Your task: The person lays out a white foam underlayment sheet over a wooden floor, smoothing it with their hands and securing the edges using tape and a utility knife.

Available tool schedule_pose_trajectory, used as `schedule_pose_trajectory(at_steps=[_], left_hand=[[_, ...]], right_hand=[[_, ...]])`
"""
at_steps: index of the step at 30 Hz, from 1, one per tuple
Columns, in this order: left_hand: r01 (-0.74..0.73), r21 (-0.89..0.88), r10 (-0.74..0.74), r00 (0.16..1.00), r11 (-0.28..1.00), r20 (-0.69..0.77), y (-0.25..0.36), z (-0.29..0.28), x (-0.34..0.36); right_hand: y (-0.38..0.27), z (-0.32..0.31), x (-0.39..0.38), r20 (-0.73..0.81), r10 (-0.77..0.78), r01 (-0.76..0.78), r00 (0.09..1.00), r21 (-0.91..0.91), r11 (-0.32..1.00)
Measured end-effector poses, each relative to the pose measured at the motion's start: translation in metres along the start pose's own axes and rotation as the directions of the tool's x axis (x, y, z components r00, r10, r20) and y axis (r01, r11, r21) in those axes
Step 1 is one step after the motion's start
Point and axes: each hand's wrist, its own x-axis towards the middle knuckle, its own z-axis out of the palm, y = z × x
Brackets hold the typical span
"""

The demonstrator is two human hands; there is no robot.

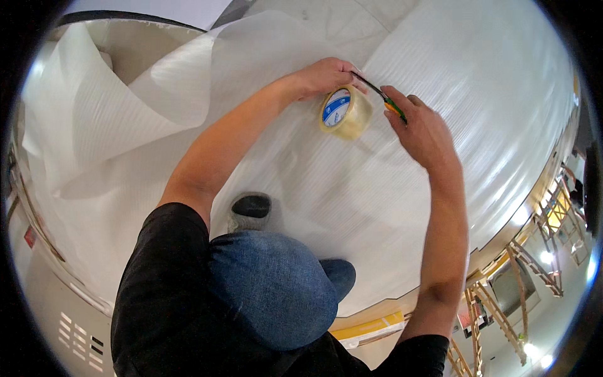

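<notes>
My right hand (pixel 424 129) is closed around the green-and-orange handle of a utility knife (pixel 394 110). Its long, dark blade slants up and left to the fingertips of my left hand (pixel 326 78). Those fingers are closed at the upper edge of a roll of clear packing tape (pixel 355 119), whose blue-and-white core faces left. Part of their grip is hidden behind the roll. Under both hands lies a white, finely ribbed foam sheet (pixel 295 151).
Loose foam sheeting (pixel 157 81) curls up in a fold at the left. My covered shoe (pixel 251 206) stands on the sheet. Grey floor tiles (pixel 342 25) show at the top. Wooden ladder-like frames (pixel 496 308) and a yellow strip (pixel 370 327) are at the lower right.
</notes>
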Motion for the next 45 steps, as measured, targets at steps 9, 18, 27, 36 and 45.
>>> schedule_pose_trajectory(at_steps=[9, 18, 27, 36, 45], left_hand=[[0.056, -0.025, -0.057, 0.998, 0.998, -0.035, -0.004, -0.002, -0.001], [0.022, -0.033, -0.023, 0.999, 0.999, -0.025, 0.000, -0.002, -0.005], [0.049, -0.018, -0.049, 0.999, 0.999, -0.015, 0.002, 0.000, 0.002], [0.031, 0.131, -0.019, 0.995, 0.991, -0.096, 0.019, 0.015, -0.017], [0.014, 0.642, -0.040, 0.999, 0.766, 0.026, 0.064, 0.073, -0.123]], right_hand=[[-0.013, -0.029, 0.023, 0.117, -0.062, 0.093, 0.991, -0.290, 0.952], [-0.027, -0.043, 0.026, 0.168, 0.006, 0.054, 0.986, -0.347, 0.936], [-0.025, -0.034, 0.026, 0.170, -0.001, 0.064, 0.985, -0.367, 0.928], [0.033, -0.018, -0.072, 0.033, 0.286, -0.278, 0.958, -0.150, 0.949], [-0.002, 0.217, -0.295, 0.024, 0.614, -0.559, 0.789, 0.445, 0.700]])
